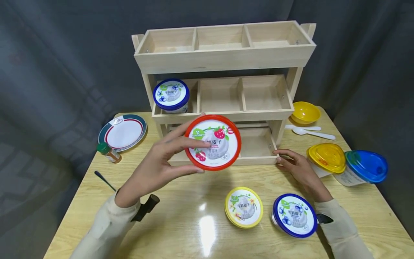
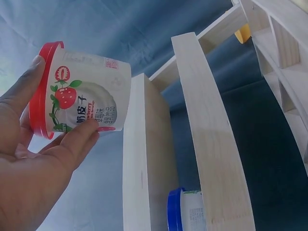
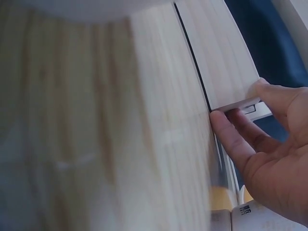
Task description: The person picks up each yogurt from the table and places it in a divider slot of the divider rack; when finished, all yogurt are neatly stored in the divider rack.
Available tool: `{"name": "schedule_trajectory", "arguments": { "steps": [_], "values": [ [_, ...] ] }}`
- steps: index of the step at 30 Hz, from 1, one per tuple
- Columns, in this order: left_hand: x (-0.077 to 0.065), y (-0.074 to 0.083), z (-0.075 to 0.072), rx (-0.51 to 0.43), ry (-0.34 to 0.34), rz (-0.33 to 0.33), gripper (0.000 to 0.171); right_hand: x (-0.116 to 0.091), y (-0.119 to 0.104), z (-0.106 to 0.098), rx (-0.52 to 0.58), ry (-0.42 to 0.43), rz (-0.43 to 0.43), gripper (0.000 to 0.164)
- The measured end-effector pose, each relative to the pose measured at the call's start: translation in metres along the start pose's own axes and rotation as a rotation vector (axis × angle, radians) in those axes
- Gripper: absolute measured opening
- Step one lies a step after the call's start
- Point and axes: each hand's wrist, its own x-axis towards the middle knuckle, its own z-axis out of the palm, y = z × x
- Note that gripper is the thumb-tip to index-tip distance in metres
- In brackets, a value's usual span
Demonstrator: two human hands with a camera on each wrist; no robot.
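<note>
The left hand [image 1: 156, 163] grips a red tub [image 1: 223, 145] at centre; the right hand [image 1: 300, 169] pinches the rack [image 1: 223, 62] at four o'clock. One blue tub [image 1: 171, 94] is shelved at ten; a yellow tub [image 1: 244, 207] and second blue tub [image 1: 295, 216], towards five, seem left.

White plate [image 1: 125, 133]; green-capped bottle [image 1: 110, 153] just beside it; yellow bowl [image 1: 305, 113] — white spoon [image 1: 313, 134] near it; dark curtain [image 1: 71, 54] behind.

Soft light, white glare on the table [image 1: 181, 226]
Right wrist view blurred toward its left; left wrist view pale, slightly hazy.
</note>
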Motion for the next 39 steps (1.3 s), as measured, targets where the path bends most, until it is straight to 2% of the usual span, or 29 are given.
{"name": "schedule_trajectory", "arguments": {
  "steps": [7,16,25,34,39],
  "values": [
    [0.017,-0.007,0.001,-0.103,0.037,0.0,0.055,0.0,0.001,0.0,0.02,-0.002,-0.001,0.043],
    [0.033,-0.01,0.004,-0.126,0.079,0.026,0.056,0.0,0.003,-0.001,0.047,-0.003,-0.016,0.043],
    [0.049,-0.023,0.002,-0.194,0.107,0.046,0.058,-0.002,0.001,-0.001,0.004,0.007,0.004,0.045],
    [0.06,-0.036,0.002,-0.194,0.159,0.022,0.056,-0.002,0.002,-0.001,0.017,0.004,-0.001,0.046],
    [0.067,-0.048,0.0,-0.184,0.191,-0.029,0.055,-0.002,0.002,0.0,0.027,0.008,-0.009,0.044]
  ]
}}
